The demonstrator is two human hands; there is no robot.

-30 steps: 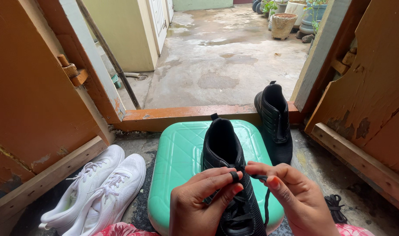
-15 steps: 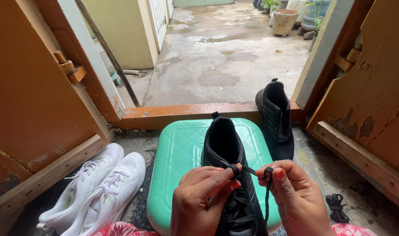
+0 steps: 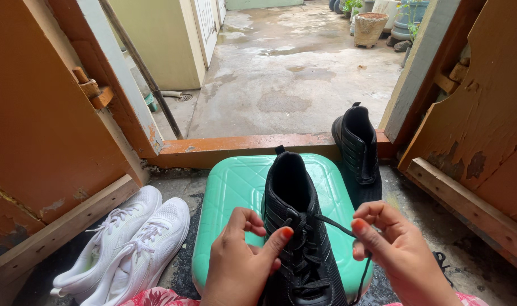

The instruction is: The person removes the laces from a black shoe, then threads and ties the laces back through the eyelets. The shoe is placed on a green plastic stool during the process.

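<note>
A black mesh sports shoe (image 3: pixel 297 226) is placed on a mint-green quilted plastic stool top (image 3: pixel 236 192). Its long axis runs from the viewer away towards the doorway: the heel opening is turned to the orange wooden threshold (image 3: pixel 224 148), and the toe is pointed towards the viewer, at the lower edge of the view. The shoe is seen between the two hands.

The left hand (image 3: pixel 240 263) is rested against the left side of the shoe, with the fingers curled and the thumb stretched to the laces; whether a lace is pinched by it cannot be told. A thin black lace (image 3: pixel 340 228) is gripped by the closed fingers of the right hand (image 3: pixel 395 252), just beside the right side of the shoe. This lace is drawn tight from the upper eyelets, and its loose end hangs below the hand.

A second black shoe (image 3: pixel 357 148) is stood against the threshold, behind and to the right. A pair of white mesh sports shoes (image 3: pixel 128 246) is laid on the floor at the left, well apart from the hands.
</note>
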